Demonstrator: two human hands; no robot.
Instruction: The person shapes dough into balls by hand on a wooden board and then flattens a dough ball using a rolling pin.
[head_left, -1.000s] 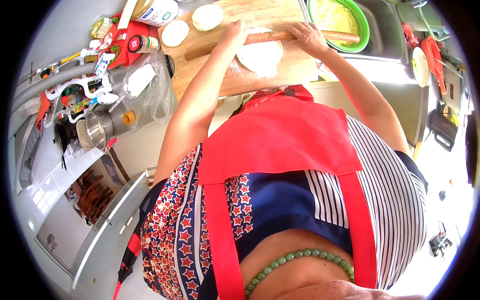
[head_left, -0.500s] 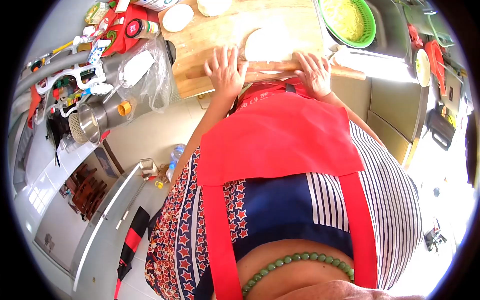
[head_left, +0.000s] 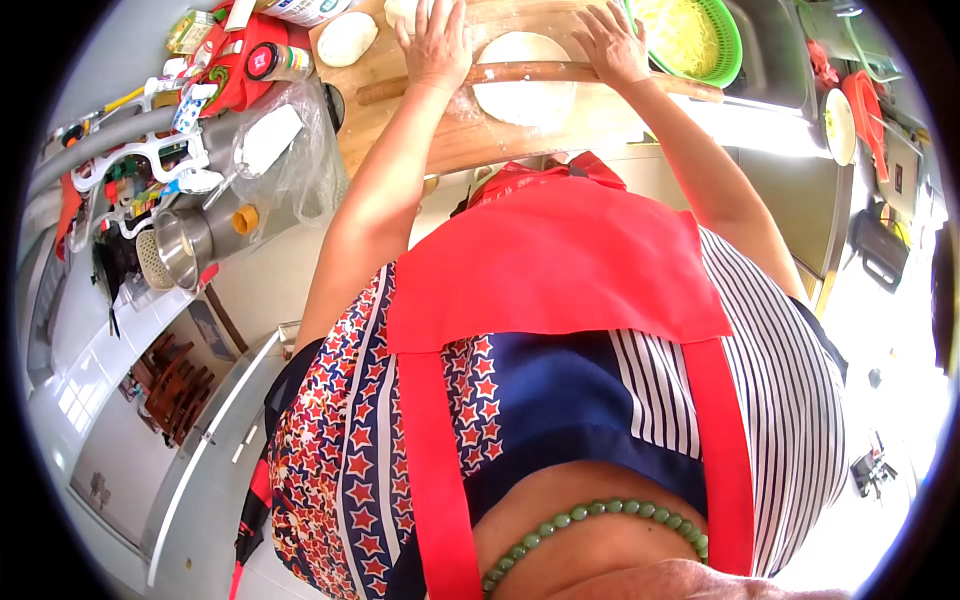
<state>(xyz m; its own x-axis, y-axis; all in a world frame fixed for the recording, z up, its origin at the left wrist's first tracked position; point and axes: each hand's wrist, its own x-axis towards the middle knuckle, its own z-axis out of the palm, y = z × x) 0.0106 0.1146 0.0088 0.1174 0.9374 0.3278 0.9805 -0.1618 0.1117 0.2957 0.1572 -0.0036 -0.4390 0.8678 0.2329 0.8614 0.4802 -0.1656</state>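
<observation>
A flat round of white dough (head_left: 525, 105) lies on the floury wooden board (head_left: 465, 140). Across its middle runs a long wooden rolling pin (head_left: 530, 72). My left hand (head_left: 436, 48) presses on the pin to the left of the dough, palm down, fingers stretched forward and spread. On the other side my right hand (head_left: 610, 45) rests on the pin the same way, its fingers open and pointing away from me. A smaller piece of dough (head_left: 347, 39) sits at the board's far left, with another dough piece (head_left: 402, 10) partly behind my left hand.
Beyond my right hand stands a green basket of pale yellow shreds (head_left: 735, 45), beside a metal sink (head_left: 775, 60). Left of the board are a clear plastic bag (head_left: 315, 150), a spice jar (head_left: 280, 62) and a red bag (head_left: 235, 85). A metal pot (head_left: 183, 245) stands farther left.
Both hands have pushed forward, away from my body, and the rolling pin has travelled with them from the dough's near edge to its middle. My arms are more stretched out.
</observation>
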